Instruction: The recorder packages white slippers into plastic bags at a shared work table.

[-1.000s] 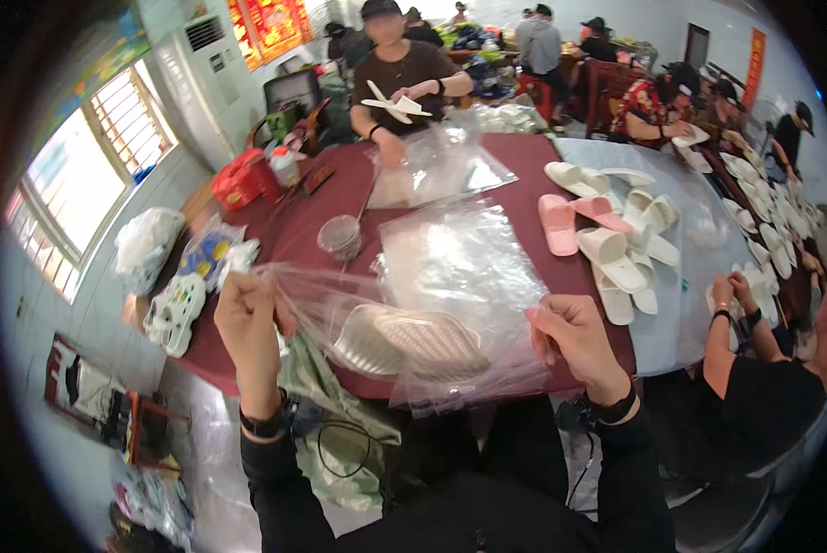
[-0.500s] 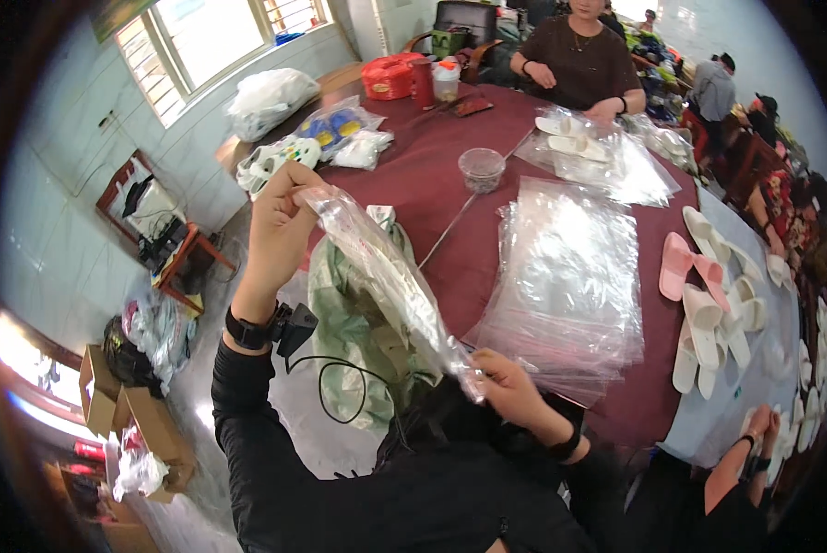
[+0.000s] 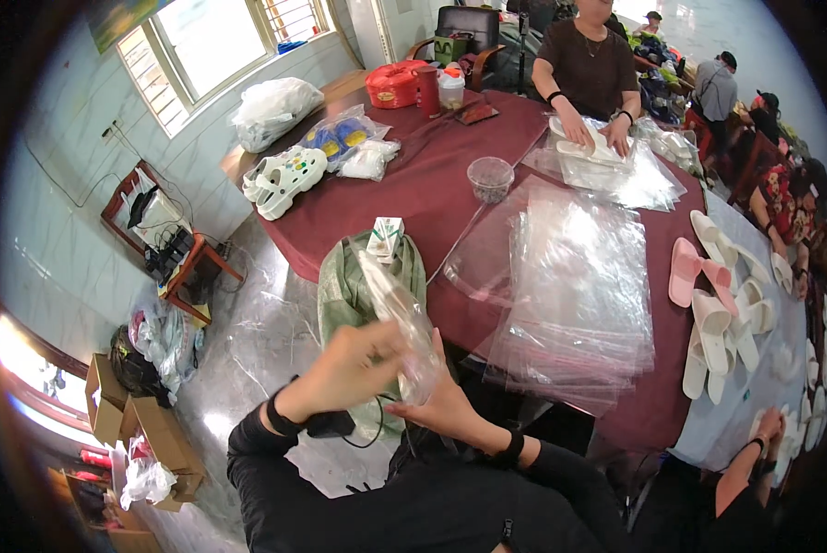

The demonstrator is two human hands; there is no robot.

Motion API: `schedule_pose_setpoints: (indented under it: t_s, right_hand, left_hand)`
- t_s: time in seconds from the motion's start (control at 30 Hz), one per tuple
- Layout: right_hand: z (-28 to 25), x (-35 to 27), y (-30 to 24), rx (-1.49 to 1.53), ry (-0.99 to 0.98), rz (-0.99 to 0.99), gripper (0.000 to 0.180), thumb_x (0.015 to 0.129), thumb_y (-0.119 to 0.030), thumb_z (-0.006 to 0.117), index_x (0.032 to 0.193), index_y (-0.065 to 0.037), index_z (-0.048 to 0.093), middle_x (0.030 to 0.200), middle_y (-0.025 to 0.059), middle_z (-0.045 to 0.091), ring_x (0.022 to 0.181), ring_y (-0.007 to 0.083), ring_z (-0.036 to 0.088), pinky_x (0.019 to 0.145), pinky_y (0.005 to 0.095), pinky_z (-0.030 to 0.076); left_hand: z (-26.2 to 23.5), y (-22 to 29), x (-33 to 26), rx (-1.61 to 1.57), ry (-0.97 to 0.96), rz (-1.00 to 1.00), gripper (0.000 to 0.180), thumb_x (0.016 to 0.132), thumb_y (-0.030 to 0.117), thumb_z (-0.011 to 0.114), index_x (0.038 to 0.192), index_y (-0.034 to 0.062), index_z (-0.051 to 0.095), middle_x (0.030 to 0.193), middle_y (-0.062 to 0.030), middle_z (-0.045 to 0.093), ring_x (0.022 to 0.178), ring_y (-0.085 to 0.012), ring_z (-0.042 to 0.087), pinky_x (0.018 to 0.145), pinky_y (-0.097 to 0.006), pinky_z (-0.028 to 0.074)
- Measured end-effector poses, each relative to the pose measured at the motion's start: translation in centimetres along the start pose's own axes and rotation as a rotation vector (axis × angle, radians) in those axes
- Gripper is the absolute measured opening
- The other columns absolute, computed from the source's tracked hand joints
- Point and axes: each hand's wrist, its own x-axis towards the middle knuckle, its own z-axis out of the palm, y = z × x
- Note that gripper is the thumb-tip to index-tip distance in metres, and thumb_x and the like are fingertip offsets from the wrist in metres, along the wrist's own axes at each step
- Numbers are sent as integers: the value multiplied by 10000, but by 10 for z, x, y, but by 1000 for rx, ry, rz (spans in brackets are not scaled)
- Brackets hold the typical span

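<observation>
A clear plastic bag (image 3: 397, 300), narrow and shiny from this angle, stands up between my hands in front of the table. My right hand (image 3: 446, 405) grips its lower part, thumb on the near side and fingers behind. Against the bag's left side, my left hand (image 3: 349, 369) is closed, its fingers curled and slightly blurred; what they pinch is hidden. The bag's upper end is free. Just beyond it are a green woven sack (image 3: 338, 286) and a small white carton (image 3: 386, 238). A pile of flat clear bags (image 3: 575, 286) lies to the right on the dark red tablecloth (image 3: 404, 194).
White clogs (image 3: 284, 180), bagged blue sandals (image 3: 340, 134) and a round clear tub (image 3: 490, 177) are on the table. White slippers (image 3: 708, 336) and pink slippers (image 3: 685, 270) line the right side. Across the table, a person (image 3: 587, 69) handles bagged white slippers. Cardboard boxes (image 3: 160, 438) stand lower left.
My left hand has come down from the bag's upper end to its lower part. My right hand has shifted left, and the bag stands more upright. The person opposite has reached onto the slippers.
</observation>
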Motion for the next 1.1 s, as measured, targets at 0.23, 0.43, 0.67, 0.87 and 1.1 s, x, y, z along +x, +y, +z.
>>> schedule_pose_setpoints:
  t_s: [0.23, 0.43, 0.67, 0.87, 1.1]
  right_hand:
    - [-4, -5, 51, 217, 155, 445, 301, 870, -189, 568, 1071, 32, 528, 840, 173, 642, 758, 239, 616, 673, 358, 466]
    - [-10, -19, 56, 343, 210, 321, 257, 875, -99, 567, 1087, 43, 538, 855, 32, 624, 791, 80, 545, 675, 251, 443]
    - [-10, -13, 74, -96, 190, 107, 320, 874, -245, 565, 1013, 42, 545, 790, 241, 596, 764, 395, 580, 682, 399, 454]
    - [11, -9, 60, -168, -4, 395, 279, 867, -254, 520, 936, 17, 526, 846, 277, 585, 815, 446, 572, 670, 482, 452]
    - [53, 39, 66, -26, -145, 219, 484, 844, -288, 585, 1246, -48, 461, 1062, 266, 576, 962, 420, 570, 784, 444, 474]
  left_hand:
    - [2, -55, 3, -707, -97, 0, 194, 830, -37, 573, 1018, 6, 550, 900, -104, 647, 819, -190, 628, 788, -305, 481]
    - [11, -294, -33, 157, 555, -661, 485, 814, 421, 619, 1034, 3, 507, 929, -154, 622, 895, -260, 618, 749, -342, 477]
    - [140, -353, -61, 649, -15, -1158, 1023, 643, 649, 657, 1395, 72, 271, 1221, -227, 517, 1146, -407, 478, 949, -548, 343]
    - [137, -432, -114, 329, 218, -956, 400, 785, 325, 564, 998, -8, 625, 944, -272, 625, 916, -443, 586, 810, -486, 462]
    - [87, -409, -160, 186, 1072, -864, 335, 950, 189, 406, 1059, -93, 550, 947, -305, 591, 888, -457, 542, 793, -447, 426]
